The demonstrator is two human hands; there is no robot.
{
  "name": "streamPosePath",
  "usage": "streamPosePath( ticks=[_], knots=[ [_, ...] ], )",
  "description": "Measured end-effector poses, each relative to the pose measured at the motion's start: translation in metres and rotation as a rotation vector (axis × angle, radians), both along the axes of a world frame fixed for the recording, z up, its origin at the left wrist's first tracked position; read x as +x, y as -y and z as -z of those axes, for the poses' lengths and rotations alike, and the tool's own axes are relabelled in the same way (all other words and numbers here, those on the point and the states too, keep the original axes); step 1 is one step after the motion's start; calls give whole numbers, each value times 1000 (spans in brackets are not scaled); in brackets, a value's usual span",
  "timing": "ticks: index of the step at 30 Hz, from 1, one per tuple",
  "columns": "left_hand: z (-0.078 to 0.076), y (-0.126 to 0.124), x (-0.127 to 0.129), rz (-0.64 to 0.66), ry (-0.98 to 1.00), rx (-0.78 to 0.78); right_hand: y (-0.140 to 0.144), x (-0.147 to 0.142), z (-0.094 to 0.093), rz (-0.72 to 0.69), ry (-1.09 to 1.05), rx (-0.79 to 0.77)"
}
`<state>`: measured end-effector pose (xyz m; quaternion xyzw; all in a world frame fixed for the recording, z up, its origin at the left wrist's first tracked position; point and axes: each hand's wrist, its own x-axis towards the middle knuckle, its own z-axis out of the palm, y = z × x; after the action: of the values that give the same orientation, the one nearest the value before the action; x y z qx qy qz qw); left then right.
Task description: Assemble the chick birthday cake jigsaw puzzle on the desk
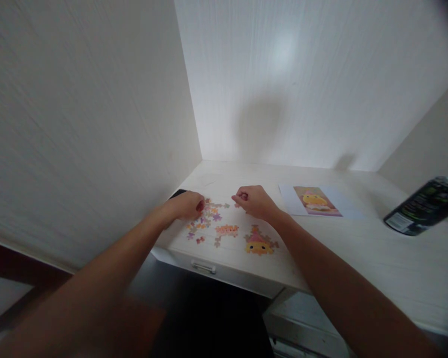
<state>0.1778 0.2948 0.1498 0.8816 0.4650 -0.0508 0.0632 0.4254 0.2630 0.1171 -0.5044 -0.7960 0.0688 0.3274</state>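
While your left hand point(189, 204) is at the left edge of the loose puzzle pieces point(217, 217), its fingers are curled narrow, and you cannot tell from this view whether they hold a piece. Your right hand point(254, 201) is also nearly closed above the counter point(242, 174), with a small pinkish piece point(237, 205) just by its fingertips; its grip is hidden too. Between your hands, but nearer to your body, lies a joined pink strip point(227, 230). Directly nearer to you from the right hand is a joined section point(259, 246) with a yellow head and pink hat. To the right of this hand lies a printed picture point(315, 201), and farther right, a dark can point(423, 206).
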Motion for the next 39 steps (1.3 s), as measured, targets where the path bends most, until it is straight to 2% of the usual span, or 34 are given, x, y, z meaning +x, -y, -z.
streamPosePath(
  ticks=[6,9,11,12,15,18,20,22,24,26,28,30,34,39],
  knots=[
    [-6,4,-3,14,183,-27,2,-4,-3,-25,-86,-60],
    [-2,16,7,2,331,-19,4,-9,-4,-165,-269,-207],
    [5,27,20,-27,513,-44,6,-13,-4,-271,-402,-315],
    [9,33,27,-66,720,-114,6,-15,-5,-302,-465,-359],
    [22,45,44,-192,1169,-298,10,-18,-9,-295,-612,-442],
    [29,52,51,-248,1287,-304,14,-15,-17,-261,-643,-488],
    [29,60,50,-228,1225,-174,15,-12,-21,-249,-609,-511],
    [29,76,46,-157,1043,41,13,-7,-20,-251,-543,-526],
    [30,100,41,-22,801,242,9,-3,-16,-290,-454,-546],
    [35,125,37,110,623,328,4,-1,-9,-355,-340,-557],
    [42,143,35,202,521,335,1,0,-3,-387,-215,-533],
    [50,150,35,230,471,317,0,-1,2,-372,-116,-490],
    [60,147,35,220,449,288,1,-3,5,-337,-39,-459],
    [62,145,33,208,470,302,1,-3,6,-348,-36,-445]
  ],
)
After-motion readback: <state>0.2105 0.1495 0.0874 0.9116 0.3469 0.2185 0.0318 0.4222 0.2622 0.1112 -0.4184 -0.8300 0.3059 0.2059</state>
